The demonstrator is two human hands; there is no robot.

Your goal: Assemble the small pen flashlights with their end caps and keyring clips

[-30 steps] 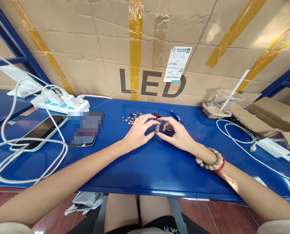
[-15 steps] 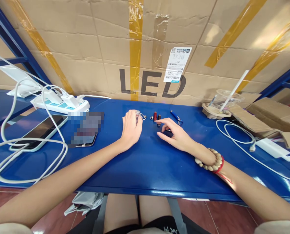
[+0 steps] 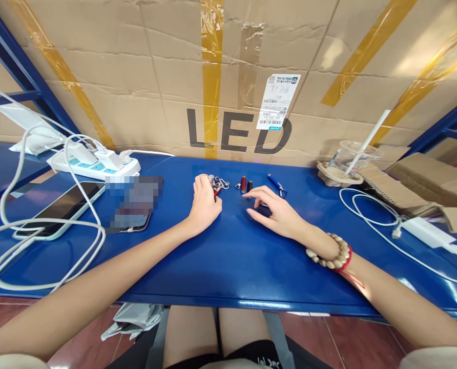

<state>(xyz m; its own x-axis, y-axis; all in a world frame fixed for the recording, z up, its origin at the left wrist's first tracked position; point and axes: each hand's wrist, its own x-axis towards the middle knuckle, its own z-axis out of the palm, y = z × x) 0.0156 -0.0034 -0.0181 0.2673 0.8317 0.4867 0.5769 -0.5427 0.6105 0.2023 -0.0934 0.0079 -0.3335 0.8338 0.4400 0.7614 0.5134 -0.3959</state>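
- Left hand: fingers curled, hold hidden, cannot tell; metal parts at its one o'clock.
- Right hand: loosely open, empty; black tube at eleven, blue tube at one.

The counter is glossy deep blue. Near the frame's centre lie a red tube, a black tube and a bright blue tube. Across the top, tan cardboard — striped with amber tape, printed with black letters. Right of centre, beige beads beside red cord. Bottom: reddish-brown floor tiles — pale-lined.
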